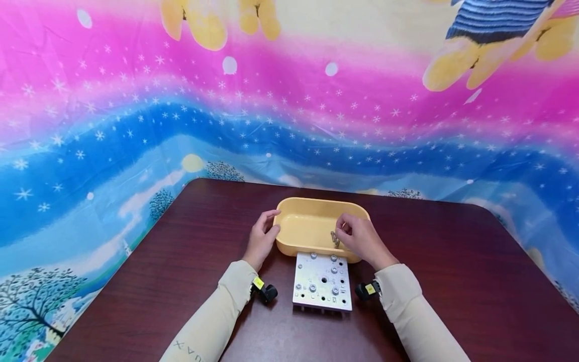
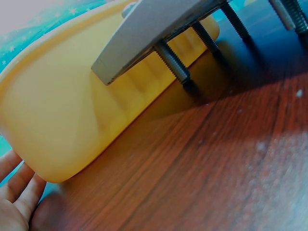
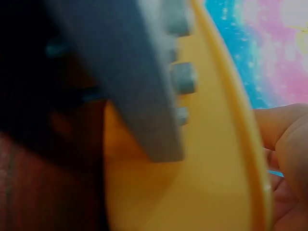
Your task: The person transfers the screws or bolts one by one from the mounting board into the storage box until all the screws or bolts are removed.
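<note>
Yellow tray [image 1: 303, 229]: metal plate [image 1: 312, 274] at its near side. Left hand [image 1: 261, 239] at its left end, fingers relaxed. Right hand [image 1: 362, 239] over its right half, fingers bent; grasp undeterminable. Screws [image 1: 333, 237] inside, right. Judged step: screw pickup; next move requires a secure pinch.

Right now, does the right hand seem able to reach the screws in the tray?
Likely yes: the right hand is over the yellow tray, fingers near the screws, and nothing visible blocks them.
</note>
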`<control>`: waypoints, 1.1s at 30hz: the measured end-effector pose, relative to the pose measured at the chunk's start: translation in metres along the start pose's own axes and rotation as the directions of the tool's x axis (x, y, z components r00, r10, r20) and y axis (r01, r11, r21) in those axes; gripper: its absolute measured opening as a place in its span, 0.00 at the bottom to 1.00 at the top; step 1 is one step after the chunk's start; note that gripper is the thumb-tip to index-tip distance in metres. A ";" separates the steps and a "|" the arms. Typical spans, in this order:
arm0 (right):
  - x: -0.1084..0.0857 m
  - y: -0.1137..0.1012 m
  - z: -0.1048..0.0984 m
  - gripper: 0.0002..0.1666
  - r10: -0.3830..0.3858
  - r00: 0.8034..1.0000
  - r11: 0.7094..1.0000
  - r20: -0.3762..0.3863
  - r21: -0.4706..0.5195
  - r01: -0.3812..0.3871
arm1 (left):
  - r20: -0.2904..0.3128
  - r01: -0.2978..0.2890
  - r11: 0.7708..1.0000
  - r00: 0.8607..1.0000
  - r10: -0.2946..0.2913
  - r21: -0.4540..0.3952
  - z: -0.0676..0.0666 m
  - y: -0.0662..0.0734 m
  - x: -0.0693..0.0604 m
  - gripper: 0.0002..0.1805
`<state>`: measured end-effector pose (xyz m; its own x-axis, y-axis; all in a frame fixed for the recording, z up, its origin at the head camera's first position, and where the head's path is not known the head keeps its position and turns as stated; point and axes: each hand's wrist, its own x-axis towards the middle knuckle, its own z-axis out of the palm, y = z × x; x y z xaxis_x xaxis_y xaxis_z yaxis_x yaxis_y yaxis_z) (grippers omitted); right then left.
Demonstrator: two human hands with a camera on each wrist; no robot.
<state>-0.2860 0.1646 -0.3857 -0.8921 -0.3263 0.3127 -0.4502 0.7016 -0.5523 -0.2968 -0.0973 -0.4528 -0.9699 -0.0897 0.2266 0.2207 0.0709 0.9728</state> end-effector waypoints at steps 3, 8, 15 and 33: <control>0.000 0.003 0.005 0.04 0.019 1.000 1.000 0.023 -0.011 -0.019 | 0.003 0.000 1.000 1.000 0.000 -0.001 0.000 -0.001 0.000 0.21; 0.000 0.002 0.009 0.04 0.035 0.998 0.998 0.059 -0.044 -0.033 | 0.003 -0.011 1.000 1.000 0.011 -0.005 0.001 -0.001 0.001 0.20; 0.001 0.002 0.010 0.02 0.070 0.995 0.997 0.077 -0.046 -0.067 | 0.010 0.005 1.000 1.000 -0.005 -0.009 0.000 0.004 -0.001 0.20; 0.001 0.004 0.012 0.08 0.060 0.995 0.996 0.082 -0.074 -0.054 | -0.004 0.003 1.000 1.000 -0.003 -0.005 0.000 -0.001 0.000 0.20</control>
<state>-0.2894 0.1589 -0.3966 -0.9176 -0.3347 0.2145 -0.3975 0.7628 -0.5100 -0.2974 -0.0974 -0.4540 -0.9701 -0.0937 0.2237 0.2182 0.0654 0.9737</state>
